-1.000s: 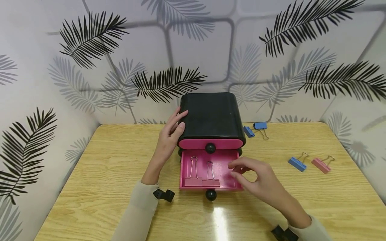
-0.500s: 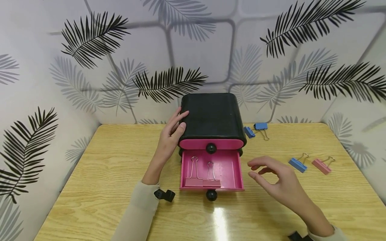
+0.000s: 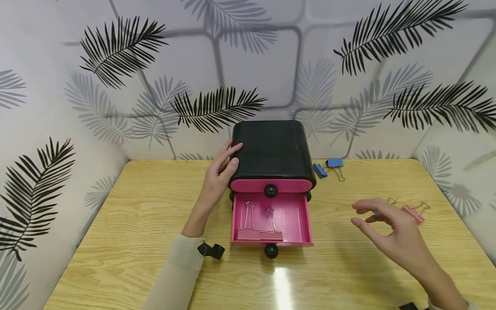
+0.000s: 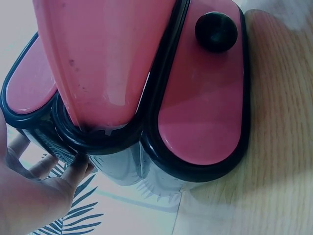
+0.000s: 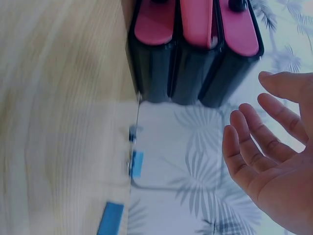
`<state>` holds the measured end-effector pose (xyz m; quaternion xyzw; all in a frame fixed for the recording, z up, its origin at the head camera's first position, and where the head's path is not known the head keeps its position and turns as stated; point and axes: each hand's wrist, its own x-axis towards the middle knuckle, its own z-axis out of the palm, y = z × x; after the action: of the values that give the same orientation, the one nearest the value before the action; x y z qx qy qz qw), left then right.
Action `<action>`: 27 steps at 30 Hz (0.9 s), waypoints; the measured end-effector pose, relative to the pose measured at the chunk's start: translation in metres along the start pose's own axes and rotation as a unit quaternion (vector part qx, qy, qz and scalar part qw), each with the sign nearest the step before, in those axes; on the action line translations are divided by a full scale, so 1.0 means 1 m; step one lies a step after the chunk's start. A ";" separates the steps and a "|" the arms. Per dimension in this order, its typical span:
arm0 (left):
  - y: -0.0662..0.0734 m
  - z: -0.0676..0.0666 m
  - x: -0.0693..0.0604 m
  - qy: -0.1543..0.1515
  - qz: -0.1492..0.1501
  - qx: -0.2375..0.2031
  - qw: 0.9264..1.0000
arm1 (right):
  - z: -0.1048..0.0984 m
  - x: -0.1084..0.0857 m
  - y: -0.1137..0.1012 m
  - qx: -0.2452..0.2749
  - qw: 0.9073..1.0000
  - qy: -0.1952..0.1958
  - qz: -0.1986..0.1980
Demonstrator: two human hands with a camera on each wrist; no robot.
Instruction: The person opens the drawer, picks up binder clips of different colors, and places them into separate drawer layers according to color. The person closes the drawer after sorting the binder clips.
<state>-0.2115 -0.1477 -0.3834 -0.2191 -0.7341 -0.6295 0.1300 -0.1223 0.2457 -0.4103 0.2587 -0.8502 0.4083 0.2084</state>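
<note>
My left hand rests against the left side of a black drawer box, fingertips on its top edge. In the left wrist view that hand lies along the box's side. The box's pink middle drawer is pulled out. Inside it lie two pink binder clips, side by side with wire handles pointing back. My right hand hovers over the table's right side, fingers loosely bent and holding nothing. Partly behind it are a blue binder clip and a pink binder clip.
Two blue binder clips lie beside the box near the table's back edge. A wall with printed leaves rises behind the wooden table. The drawer's black knob sticks out toward the front.
My right hand has moved right, away from over the open drawer, and now covers part of the blue clip on the right. The left hand and drawer have stayed put.
</note>
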 end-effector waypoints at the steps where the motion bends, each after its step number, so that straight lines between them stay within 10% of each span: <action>1: 0.000 0.000 0.000 0.000 0.000 0.000 1.000 | -0.003 -0.001 0.002 -0.003 1.000 0.006 -0.004; 27: 0.001 0.001 -0.001 -0.004 -0.001 0.007 1.000 | -0.054 -0.031 0.067 -0.109 0.985 0.073 0.115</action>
<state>-0.2105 -0.1471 -0.3831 -0.2195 -0.7395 -0.6234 0.1279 -0.1309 0.3332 -0.4357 0.1046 -0.8961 0.3525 0.2487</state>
